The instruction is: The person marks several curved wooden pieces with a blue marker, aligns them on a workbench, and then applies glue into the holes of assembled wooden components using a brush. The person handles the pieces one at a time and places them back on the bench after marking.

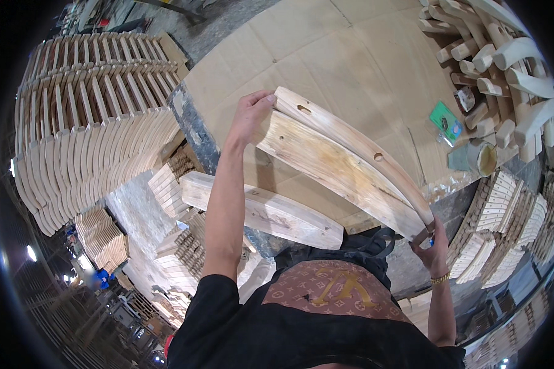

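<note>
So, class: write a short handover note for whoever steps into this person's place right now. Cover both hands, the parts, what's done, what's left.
Left hand: grip on the upper end of the long curved pale wooden piece.
Right hand: grip on its lower end.
The piece sits tilted over the cardboard-covered bench.
A similar thick curved wooden block lies at the bench's near edge.
Done: piece lifted in both hands.
Left: cannot tell from this view.
</note>
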The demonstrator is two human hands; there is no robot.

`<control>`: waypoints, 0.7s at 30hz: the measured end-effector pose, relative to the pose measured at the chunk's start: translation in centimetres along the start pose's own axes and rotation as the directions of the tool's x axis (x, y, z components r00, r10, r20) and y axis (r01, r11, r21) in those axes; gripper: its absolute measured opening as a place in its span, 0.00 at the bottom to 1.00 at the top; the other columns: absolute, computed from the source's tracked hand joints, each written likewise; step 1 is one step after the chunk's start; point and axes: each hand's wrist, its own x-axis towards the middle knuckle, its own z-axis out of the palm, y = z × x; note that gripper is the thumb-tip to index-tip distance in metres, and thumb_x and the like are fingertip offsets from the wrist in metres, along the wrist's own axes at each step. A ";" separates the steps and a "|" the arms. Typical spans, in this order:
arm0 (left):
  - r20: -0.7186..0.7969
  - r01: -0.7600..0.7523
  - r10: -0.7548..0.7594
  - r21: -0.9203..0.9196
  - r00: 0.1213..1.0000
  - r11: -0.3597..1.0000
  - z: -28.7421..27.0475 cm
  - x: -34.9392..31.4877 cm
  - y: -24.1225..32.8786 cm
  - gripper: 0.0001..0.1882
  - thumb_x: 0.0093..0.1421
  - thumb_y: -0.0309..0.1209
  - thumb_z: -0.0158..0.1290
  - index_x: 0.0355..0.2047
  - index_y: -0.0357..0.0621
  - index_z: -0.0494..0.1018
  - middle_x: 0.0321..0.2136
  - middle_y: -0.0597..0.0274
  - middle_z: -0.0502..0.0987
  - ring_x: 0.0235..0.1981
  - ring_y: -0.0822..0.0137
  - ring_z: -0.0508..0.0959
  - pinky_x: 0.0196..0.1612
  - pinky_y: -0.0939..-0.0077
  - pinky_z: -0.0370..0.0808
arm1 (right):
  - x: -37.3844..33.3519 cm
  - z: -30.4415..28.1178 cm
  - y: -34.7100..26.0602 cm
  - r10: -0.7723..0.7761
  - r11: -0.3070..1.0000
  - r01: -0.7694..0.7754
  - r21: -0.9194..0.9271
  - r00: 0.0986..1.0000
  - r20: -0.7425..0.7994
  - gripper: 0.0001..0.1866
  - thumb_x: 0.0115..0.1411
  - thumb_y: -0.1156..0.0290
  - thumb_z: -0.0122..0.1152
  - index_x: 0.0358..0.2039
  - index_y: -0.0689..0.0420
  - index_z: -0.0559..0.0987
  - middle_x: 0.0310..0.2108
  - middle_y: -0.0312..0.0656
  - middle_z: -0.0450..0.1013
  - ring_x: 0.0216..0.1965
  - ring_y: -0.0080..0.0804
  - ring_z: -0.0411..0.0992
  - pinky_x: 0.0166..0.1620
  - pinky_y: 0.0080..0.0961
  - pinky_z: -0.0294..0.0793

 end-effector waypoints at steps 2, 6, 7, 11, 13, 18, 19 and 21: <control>-0.009 0.005 -0.005 -0.018 1.000 1.000 0.0 -0.1 -0.1 0.13 0.59 0.33 0.52 0.37 0.34 0.75 0.31 0.69 0.75 0.33 0.78 0.71 0.39 0.82 0.68 | 0.1 0.0 0.0 -0.011 1.000 0.011 -0.013 1.000 0.002 0.47 0.31 0.72 0.74 0.55 0.59 0.63 0.38 0.46 0.70 0.35 0.39 0.69 0.36 0.29 0.70; -0.019 0.008 -0.007 0.030 1.000 1.000 0.2 -0.1 0.4 0.13 0.59 0.32 0.52 0.37 0.33 0.75 0.31 0.69 0.75 0.34 0.78 0.70 0.40 0.82 0.67 | 0.1 0.1 0.2 -0.044 0.999 0.044 -0.006 0.999 -0.017 0.48 0.31 0.73 0.74 0.56 0.59 0.62 0.38 0.45 0.71 0.35 0.40 0.69 0.36 0.29 0.70; -0.022 0.015 -0.014 0.027 1.000 1.000 0.3 -0.2 0.4 0.13 0.59 0.32 0.52 0.37 0.33 0.75 0.31 0.69 0.74 0.33 0.78 0.70 0.40 0.83 0.67 | 0.2 0.2 0.1 -0.056 0.998 0.056 0.004 0.998 -0.025 0.48 0.31 0.73 0.74 0.56 0.58 0.62 0.38 0.45 0.71 0.35 0.40 0.70 0.36 0.29 0.70; -0.008 0.052 -0.051 0.064 0.999 0.997 -0.2 0.2 0.1 0.13 0.59 0.31 0.51 0.39 0.33 0.75 0.31 0.69 0.74 0.33 0.78 0.70 0.39 0.83 0.66 | 0.5 -0.1 0.0 -0.126 0.992 0.126 0.002 0.992 -0.031 0.49 0.31 0.74 0.73 0.57 0.59 0.61 0.42 0.46 0.70 0.36 0.39 0.70 0.35 0.29 0.70; 0.008 0.048 -0.049 0.077 0.999 0.996 -0.7 0.1 -0.4 0.13 0.59 0.31 0.50 0.40 0.33 0.75 0.31 0.68 0.75 0.34 0.78 0.71 0.40 0.83 0.67 | 0.1 0.0 0.4 -0.116 0.993 0.116 -0.008 0.993 -0.003 0.49 0.31 0.75 0.73 0.58 0.59 0.60 0.45 0.47 0.69 0.36 0.39 0.70 0.36 0.29 0.70; 0.019 0.052 -0.052 0.019 0.998 0.998 0.0 -0.2 0.1 0.14 0.60 0.30 0.49 0.42 0.33 0.74 0.33 0.66 0.76 0.35 0.77 0.73 0.41 0.83 0.68 | -0.7 0.4 1.0 -0.096 0.995 0.096 0.027 0.995 -0.014 0.51 0.32 0.77 0.72 0.60 0.60 0.59 0.50 0.49 0.67 0.34 0.37 0.70 0.35 0.27 0.73; 0.017 0.055 -0.055 0.003 0.998 0.999 0.0 -0.4 0.1 0.14 0.60 0.30 0.49 0.42 0.33 0.74 0.34 0.65 0.76 0.35 0.77 0.73 0.41 0.82 0.68 | -0.5 0.2 0.9 -0.104 0.994 0.104 0.018 0.994 -0.020 0.51 0.32 0.78 0.72 0.60 0.60 0.59 0.51 0.50 0.67 0.35 0.37 0.71 0.35 0.27 0.73; 0.025 0.059 -0.058 -0.011 0.998 0.998 -0.2 -0.4 0.0 0.15 0.60 0.30 0.49 0.43 0.33 0.74 0.34 0.65 0.76 0.35 0.76 0.73 0.42 0.82 0.68 | -0.2 0.2 0.8 -0.134 0.991 0.135 0.023 0.990 -0.035 0.50 0.31 0.78 0.72 0.59 0.61 0.60 0.51 0.51 0.67 0.36 0.37 0.71 0.36 0.27 0.73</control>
